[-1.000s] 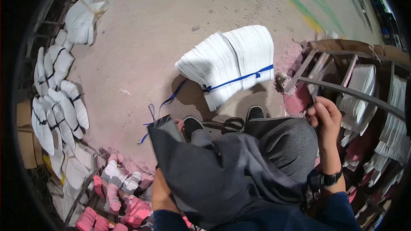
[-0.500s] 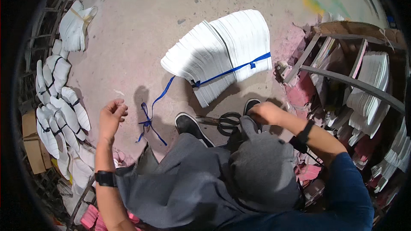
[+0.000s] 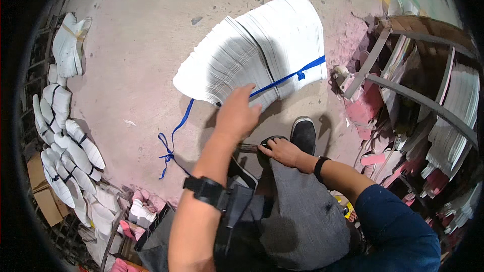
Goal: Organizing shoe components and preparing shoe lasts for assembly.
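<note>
Wide concrete floor (image 3: 151,45) fills the view, dusty and pinkish, and right in the middle of it lies the big white bundle (image 3: 257,53) of stacked flat sheets, fanned out and cinched by a blue strap (image 3: 292,75) with a knot near its right end. The loose tail of that strap trails off the bundle's lower left edge and ends in a tangle on the floor. Off to the right, a metal rack (image 3: 418,100) stuffed with more white stacks; down the left rim, rows of white shoe soles (image 3: 65,141). Closer in, grey trousers and a black shoe (image 3: 303,133) planted just below the bundle. Now the left hand (image 3: 237,113), wrist in a black watch, reaches out palm down, fingers loosely spread, fingertips at the bundle's near edge by the strap, gripping nothing. The right hand (image 3: 282,151) sits low by the shoe, fingers curled around the dark handles of scissors (image 3: 259,147)
</note>
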Motion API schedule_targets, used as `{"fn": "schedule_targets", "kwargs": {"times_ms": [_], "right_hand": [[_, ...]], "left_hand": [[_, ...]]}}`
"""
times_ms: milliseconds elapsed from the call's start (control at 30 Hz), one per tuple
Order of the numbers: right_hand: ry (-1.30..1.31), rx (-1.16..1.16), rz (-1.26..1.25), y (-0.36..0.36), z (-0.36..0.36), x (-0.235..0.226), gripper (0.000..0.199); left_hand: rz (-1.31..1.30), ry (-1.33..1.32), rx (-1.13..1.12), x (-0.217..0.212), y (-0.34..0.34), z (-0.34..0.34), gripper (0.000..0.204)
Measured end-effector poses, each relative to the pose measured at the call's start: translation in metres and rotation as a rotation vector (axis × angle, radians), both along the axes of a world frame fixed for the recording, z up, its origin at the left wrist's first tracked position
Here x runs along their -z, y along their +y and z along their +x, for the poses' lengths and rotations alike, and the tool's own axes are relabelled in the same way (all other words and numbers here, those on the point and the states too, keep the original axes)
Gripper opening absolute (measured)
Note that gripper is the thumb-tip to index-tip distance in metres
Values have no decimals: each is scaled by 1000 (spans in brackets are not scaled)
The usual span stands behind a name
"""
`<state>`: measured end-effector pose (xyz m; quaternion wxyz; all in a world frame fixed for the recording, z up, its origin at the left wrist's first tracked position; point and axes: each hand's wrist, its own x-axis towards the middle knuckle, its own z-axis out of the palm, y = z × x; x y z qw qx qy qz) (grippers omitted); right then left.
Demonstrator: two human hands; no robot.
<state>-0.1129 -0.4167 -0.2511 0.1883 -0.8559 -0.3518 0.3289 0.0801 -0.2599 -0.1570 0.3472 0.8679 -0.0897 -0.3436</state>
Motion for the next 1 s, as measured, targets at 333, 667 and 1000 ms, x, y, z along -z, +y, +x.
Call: {"fn": "schedule_targets", "kwargs": {"times_ms": [333, 667, 1000], "right_hand": [[129, 145, -20, -13, 13, 5, 58], [716, 798, 191, -124, 26, -89, 61], [893, 996, 449, -73, 59, -92, 63]], "left_hand": [[316, -1, 275, 36, -16, -11, 47], [103, 153, -42, 18, 4, -7, 45], [-19, 112, -211, 19, 2, -30, 48]]}}
